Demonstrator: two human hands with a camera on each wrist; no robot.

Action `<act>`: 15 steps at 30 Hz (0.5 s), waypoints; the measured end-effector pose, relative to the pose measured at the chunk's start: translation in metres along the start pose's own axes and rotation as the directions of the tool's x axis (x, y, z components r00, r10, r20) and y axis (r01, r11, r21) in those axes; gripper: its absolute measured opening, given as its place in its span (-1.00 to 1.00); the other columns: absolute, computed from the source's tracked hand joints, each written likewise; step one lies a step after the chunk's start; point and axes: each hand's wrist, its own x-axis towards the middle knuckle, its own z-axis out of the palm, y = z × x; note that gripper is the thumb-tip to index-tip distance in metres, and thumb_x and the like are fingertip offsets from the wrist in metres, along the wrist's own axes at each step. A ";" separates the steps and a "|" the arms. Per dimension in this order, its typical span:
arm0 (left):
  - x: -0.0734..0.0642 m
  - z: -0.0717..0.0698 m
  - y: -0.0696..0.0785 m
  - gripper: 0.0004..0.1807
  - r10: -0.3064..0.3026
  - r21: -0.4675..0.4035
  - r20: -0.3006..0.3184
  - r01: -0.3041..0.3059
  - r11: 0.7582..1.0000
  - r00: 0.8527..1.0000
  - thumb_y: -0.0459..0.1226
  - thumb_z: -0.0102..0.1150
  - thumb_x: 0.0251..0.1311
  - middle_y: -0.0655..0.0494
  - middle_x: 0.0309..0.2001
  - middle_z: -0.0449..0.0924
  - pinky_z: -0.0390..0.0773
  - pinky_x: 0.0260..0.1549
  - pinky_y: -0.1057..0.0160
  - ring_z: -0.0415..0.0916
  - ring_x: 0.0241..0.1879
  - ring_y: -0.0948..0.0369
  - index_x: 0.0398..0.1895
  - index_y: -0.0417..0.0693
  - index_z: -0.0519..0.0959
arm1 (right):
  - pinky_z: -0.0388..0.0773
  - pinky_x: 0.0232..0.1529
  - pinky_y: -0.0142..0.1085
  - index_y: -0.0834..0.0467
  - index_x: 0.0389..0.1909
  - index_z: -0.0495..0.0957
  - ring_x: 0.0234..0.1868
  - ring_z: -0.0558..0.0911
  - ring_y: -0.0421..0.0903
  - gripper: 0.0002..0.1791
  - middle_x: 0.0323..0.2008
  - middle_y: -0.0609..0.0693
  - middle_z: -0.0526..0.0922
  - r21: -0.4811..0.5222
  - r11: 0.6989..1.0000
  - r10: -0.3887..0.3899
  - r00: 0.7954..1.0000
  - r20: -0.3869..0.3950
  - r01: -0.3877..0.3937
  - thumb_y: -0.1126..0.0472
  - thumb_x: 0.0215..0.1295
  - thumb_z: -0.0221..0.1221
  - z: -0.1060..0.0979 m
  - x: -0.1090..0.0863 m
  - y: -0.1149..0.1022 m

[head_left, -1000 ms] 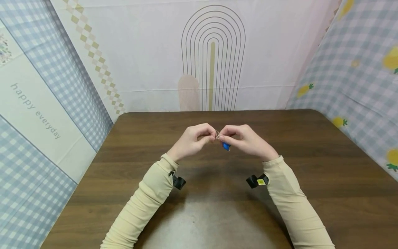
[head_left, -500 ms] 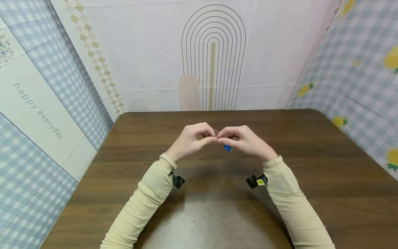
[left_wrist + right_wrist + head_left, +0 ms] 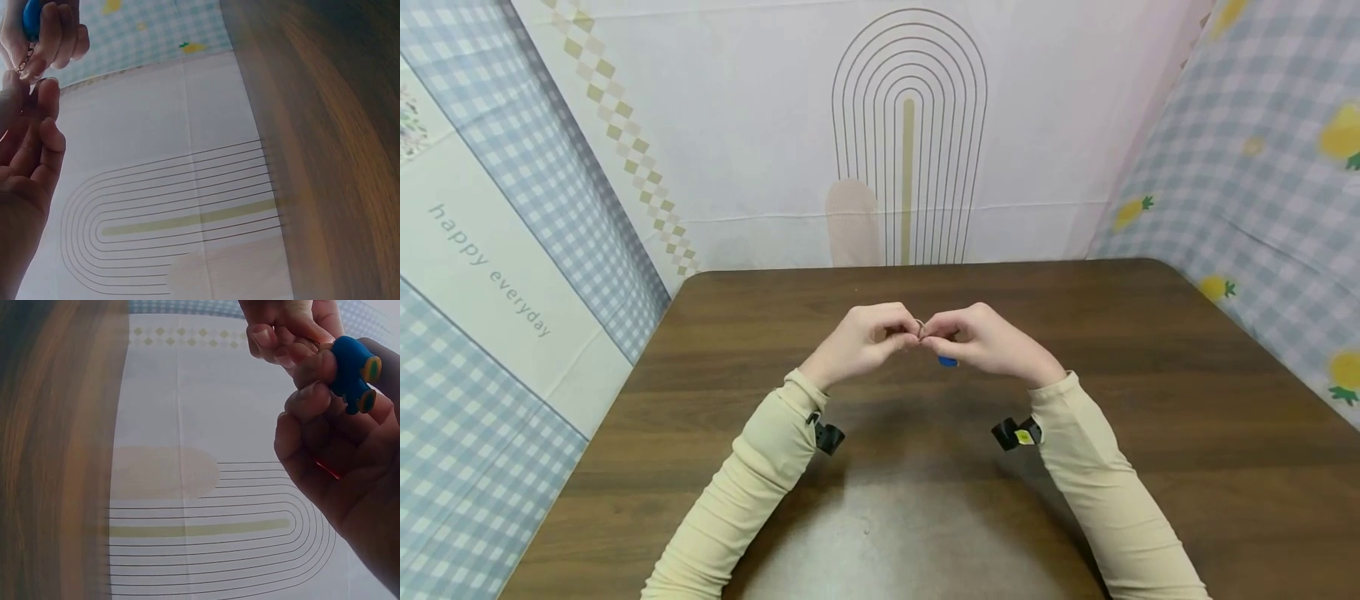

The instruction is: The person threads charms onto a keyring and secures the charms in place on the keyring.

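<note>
Blue charm (image 3: pixel 351 369), a smooth, rounded piece with two stubby ends capped in orange-rimmed green discs, hangs against the right hand (image 3: pixel 985 343), above the table (image 3: pixel 880 508); its material looks like soft plastic or rubber, though I cannot tell which. A short chain of small metal links (image 3: pixel 25 59) runs from it toward a thin, round metal ring (image 3: pixel 920 324) between the two hands. The left hand (image 3: pixel 865 337) pinches the ring with thumb and forefinger, tips nearly meeting while a rounded gap shows behind them. The right hand pinches at the ring's other side, thumb and forefinger likewise drawn close, and its fingertips almost touch the left's; exactly which link or edge they grasp is hidden. Beneath lies glossy, dark brown wood grain, and behind hangs a creased white cloth (image 3: pixel 760 133) printed with thin arches.
</note>
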 end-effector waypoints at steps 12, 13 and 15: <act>-0.001 -0.006 0.002 -0.93 -0.059 0.090 0.147 0.046 0.995 0.987 -0.35 0.21 0.25 0.15 -0.44 0.58 0.44 -0.40 0.41 0.39 -0.47 0.36 -0.40 -0.09 0.60 | 0.35 -0.52 -0.46 0.13 -0.27 0.66 -0.61 0.36 -0.34 -0.86 -0.62 -0.20 0.45 -0.014 1.000 0.014 0.991 0.133 -0.013 0.31 0.36 0.12 0.000 0.001 0.003; -0.002 -0.007 0.002 -0.93 -0.070 0.084 0.142 0.059 0.995 0.987 -0.34 0.22 0.25 0.16 -0.46 0.58 0.43 -0.43 0.41 0.39 -0.48 0.37 -0.40 -0.07 0.60 | 0.35 -0.52 -0.46 0.13 -0.28 0.66 -0.61 0.36 -0.34 -0.87 -0.62 -0.19 0.45 -0.014 1.000 0.017 0.992 0.126 -0.016 0.31 0.36 0.13 0.000 0.001 0.003; -0.002 -0.007 0.002 -0.93 -0.090 0.066 0.125 0.082 0.994 0.988 -0.31 0.25 0.23 0.17 -0.49 0.57 0.41 -0.47 0.40 0.38 -0.51 0.37 -0.41 -0.04 0.60 | 0.35 -0.53 -0.46 0.12 -0.29 0.67 -0.62 0.37 -0.34 -0.88 -0.62 -0.18 0.48 -0.015 1.000 0.022 0.994 0.105 -0.021 0.29 0.35 0.15 0.001 0.001 0.003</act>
